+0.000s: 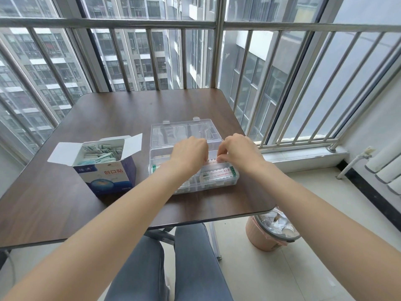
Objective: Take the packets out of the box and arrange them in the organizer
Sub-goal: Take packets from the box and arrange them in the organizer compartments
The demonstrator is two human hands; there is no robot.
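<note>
While both hands pinch a white printed packet (213, 162), right hand (239, 152) at 3 o'clock of left hand (188, 154), it should be laid flat in the clear plastic compartmented organizer (230, 181).

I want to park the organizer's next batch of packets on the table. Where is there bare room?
The table is bare behind the box and the organizer, up to the far edge. The strip in front of the box, toward the near left edge, is free too. It is crowded where the left hand and right hand work over the organizer.
</note>
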